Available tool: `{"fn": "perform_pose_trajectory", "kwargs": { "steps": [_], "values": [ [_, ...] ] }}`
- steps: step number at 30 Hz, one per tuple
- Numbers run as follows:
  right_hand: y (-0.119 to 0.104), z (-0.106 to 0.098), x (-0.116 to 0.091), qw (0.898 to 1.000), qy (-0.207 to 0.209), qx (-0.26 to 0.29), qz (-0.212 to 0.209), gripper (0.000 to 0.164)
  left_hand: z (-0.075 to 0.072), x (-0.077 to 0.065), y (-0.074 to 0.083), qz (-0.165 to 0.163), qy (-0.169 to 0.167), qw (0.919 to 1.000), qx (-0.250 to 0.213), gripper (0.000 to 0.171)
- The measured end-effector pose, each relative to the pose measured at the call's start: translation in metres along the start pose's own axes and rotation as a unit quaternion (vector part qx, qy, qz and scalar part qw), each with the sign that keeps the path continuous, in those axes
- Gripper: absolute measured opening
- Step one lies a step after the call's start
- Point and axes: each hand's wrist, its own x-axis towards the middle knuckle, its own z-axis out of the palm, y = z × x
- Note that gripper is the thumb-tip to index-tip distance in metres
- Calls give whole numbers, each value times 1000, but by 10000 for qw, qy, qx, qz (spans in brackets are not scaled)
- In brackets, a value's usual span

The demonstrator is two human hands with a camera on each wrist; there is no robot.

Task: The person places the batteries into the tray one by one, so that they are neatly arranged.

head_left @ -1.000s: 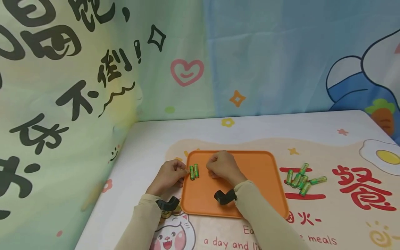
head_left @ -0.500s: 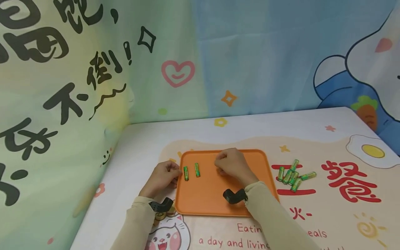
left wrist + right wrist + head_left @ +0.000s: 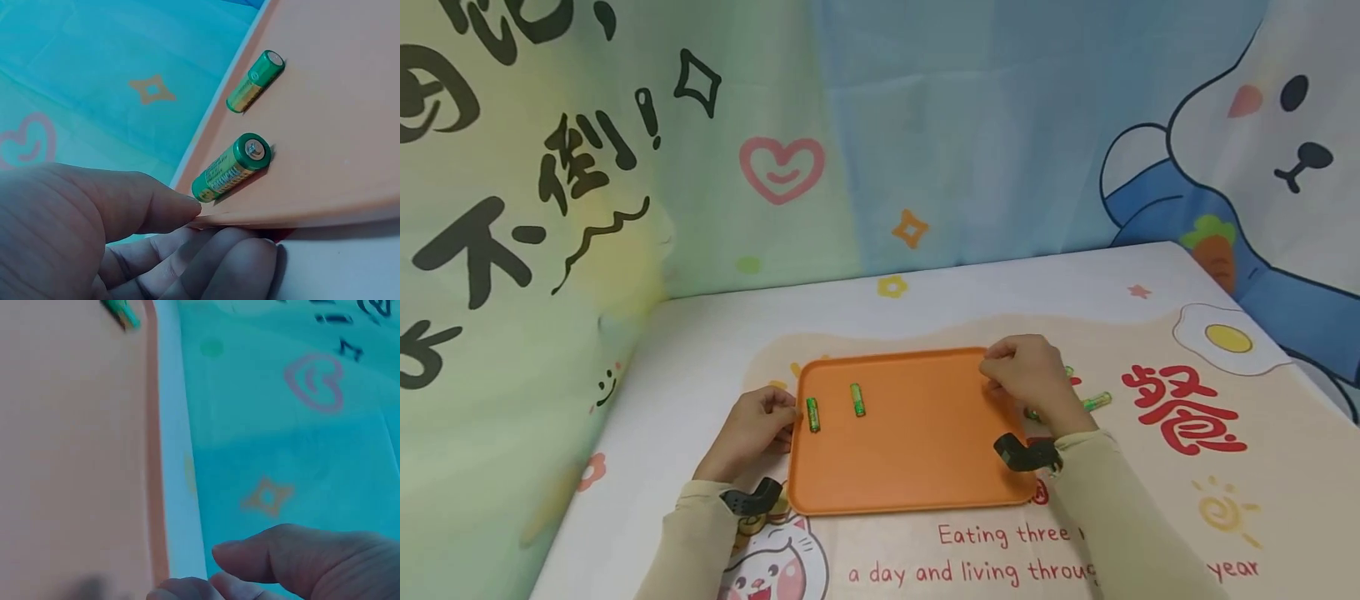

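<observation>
With thumb on top and fingers beneath, my left hand (image 3: 752,429) pinches the left rim of an orange tray (image 3: 917,450). Just inside that rim lies a green AA-type battery (image 3: 812,414), close to my left thumb (image 3: 156,209). A second green battery (image 3: 857,400) lies on the tray farther right, apart from the first. My right hand (image 3: 1030,375) hovers over the tray's far right corner with fingers loosely bent. In the right wrist view its thumb and fingers hold nothing visible.
More green batteries (image 3: 1097,402) lie on the printed tablecloth right of the tray, mostly hidden behind my right hand and wrist. A curtain (image 3: 1000,150) hangs behind the table's far edge.
My right hand has moved right, from over the tray's middle to its right edge. The second battery has shifted right, away from the first. My left hand stays at the rim; the head view turned right.
</observation>
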Motion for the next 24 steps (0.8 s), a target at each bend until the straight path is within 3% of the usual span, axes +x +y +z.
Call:
{"fn": "perform_pose_trajectory", "kwargs": {
  "steps": [7,11,17,24],
  "values": [
    [40,-53,-18,9932,616,-617,772,34,-1,0,0,-11,-39,9999,103,20],
    [62,-71,-27,9843,794,-1039,1185,33,-2,-2,0,11,-54,9999,132,21],
    [79,-76,-31,9774,765,-1243,1529,36,-4,-3,0,27,-23,9999,160,21],
    [80,-70,-31,9747,811,-1223,1687,38,0,-1,0,30,-38,9999,120,21]
  ]
}}
